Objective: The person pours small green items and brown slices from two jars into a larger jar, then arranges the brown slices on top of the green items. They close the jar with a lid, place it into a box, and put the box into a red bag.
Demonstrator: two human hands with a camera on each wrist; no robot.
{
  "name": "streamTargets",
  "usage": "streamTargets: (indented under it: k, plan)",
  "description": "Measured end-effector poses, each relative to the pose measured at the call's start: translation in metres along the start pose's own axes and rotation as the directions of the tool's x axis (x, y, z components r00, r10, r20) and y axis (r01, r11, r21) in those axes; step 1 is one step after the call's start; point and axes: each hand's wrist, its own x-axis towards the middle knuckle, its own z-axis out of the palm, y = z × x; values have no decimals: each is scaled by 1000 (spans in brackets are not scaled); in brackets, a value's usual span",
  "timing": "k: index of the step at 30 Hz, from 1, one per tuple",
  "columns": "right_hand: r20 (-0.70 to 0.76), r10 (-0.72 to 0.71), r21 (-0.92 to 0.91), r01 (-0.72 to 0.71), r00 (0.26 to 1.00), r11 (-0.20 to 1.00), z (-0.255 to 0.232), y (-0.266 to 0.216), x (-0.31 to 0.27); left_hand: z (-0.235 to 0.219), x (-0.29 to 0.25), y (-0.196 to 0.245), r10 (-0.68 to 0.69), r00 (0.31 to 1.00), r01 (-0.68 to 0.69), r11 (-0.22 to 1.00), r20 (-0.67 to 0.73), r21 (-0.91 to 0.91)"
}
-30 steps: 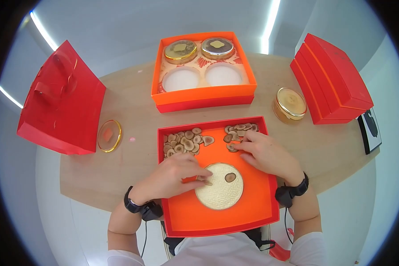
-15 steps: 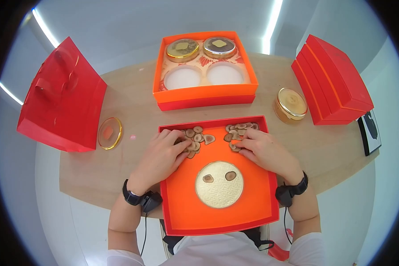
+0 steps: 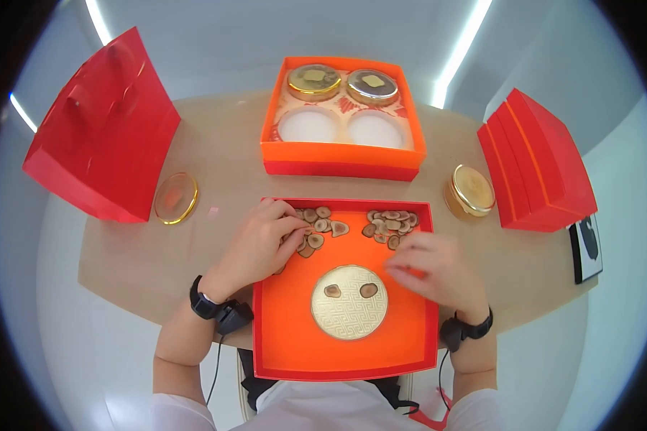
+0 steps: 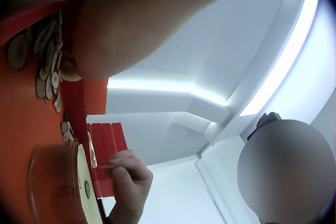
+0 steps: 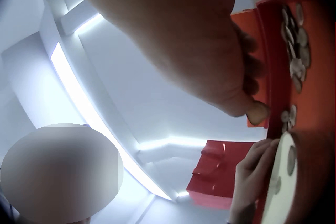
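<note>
Over the left pile of brown slices, my left hand has its fingers bent down; whether it pinches a slice is hidden. My right hand hangs blurred above the box's right side, below the right pile of slices. In the right wrist view a tan slice shows at the right thumb tip, seemingly pinched. Between the hands stands a round clear container with a gold patterned top, where two slices lie apart. Everything sits in the shallow red box with an orange floor.
Behind is an orange-red box with two lidded jars and two round white recesses. A red bag and a gold-rimmed lid are at left. A gold-lidded jar, red boxes and a black-framed item stand at right.
My left hand has left a slice on the gold top and gone back to the left pile. My right hand has drawn away from the right pile toward me. The head view has shifted.
</note>
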Motion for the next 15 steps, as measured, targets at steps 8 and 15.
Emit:
streamTargets:
  k: [8,15]
  plan:
    - [249,-148,44,142,957,989,11,-10,-4,-14,-1,17,-83,997,81,989,-9,-121]
    - [90,-31,66,25,995,997,4,-6,-2,-22,-5,45,130,991,-124,981,28,-150]
